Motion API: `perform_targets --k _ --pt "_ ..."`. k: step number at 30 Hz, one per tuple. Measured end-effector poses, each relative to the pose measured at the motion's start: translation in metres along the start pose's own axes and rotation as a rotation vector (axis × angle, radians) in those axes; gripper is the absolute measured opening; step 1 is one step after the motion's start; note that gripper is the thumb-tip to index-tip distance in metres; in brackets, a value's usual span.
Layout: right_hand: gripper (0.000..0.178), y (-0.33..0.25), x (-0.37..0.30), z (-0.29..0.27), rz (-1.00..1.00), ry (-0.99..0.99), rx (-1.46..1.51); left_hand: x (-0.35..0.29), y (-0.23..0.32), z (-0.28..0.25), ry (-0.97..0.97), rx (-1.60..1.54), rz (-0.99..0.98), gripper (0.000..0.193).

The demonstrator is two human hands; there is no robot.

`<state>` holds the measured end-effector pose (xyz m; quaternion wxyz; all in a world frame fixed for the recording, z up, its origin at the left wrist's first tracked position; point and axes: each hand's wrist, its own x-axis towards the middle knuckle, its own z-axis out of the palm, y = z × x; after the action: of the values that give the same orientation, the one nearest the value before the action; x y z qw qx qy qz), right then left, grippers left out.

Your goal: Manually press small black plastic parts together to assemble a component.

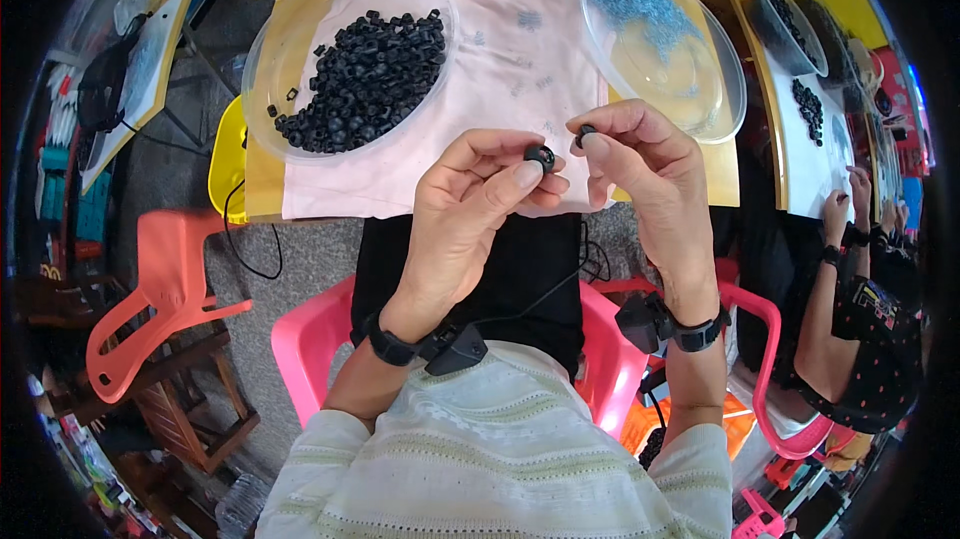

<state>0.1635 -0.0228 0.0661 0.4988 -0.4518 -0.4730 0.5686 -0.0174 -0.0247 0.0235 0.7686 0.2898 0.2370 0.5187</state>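
Between the thumb and fingers of my left hand [462,194] is a small round black plastic piece [541,155] with a hollow opening. My right hand [655,169] pinches a smaller black piece [586,132] a short way to the right of it; the two pieces are apart. Both hands are above the front edge of a pink cloth [500,49] spread over the table. Beyond my left hand, a clear plastic bowl [262,44] holds a heap of black plastic pieces [370,79]. Another clear bowl [733,104], beyond my right hand, contains many tiny light-blue pieces [640,11].
A pink chair [298,344] surrounds me, and an orange-red chair [160,289] stands to the left. At the right, a co-worker's hands [837,214] are at a white table [800,174] with black pieces and a grey bowl [790,34]. A black cable [262,274] hangs at the left.
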Motion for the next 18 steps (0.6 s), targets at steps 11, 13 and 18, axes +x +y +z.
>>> perform_targets --k 11,13,18 --pt "0.019 0.0063 0.0034 -0.0005 0.008 -0.011 0.099 0.0025 -0.001 -0.0042 0.003 0.016 0.017 0.026" --pt "0.02 0.0052 0.0033 -0.0014 0.01 -0.018 0.084 0.0023 -0.0001 -0.0049 0.017 0.029 0.015 0.025" --pt "0.025 0.0068 0.0023 -0.003 -0.094 -0.057 -0.129 0.003 0.0016 -0.0054 0.033 0.055 0.005 0.024"
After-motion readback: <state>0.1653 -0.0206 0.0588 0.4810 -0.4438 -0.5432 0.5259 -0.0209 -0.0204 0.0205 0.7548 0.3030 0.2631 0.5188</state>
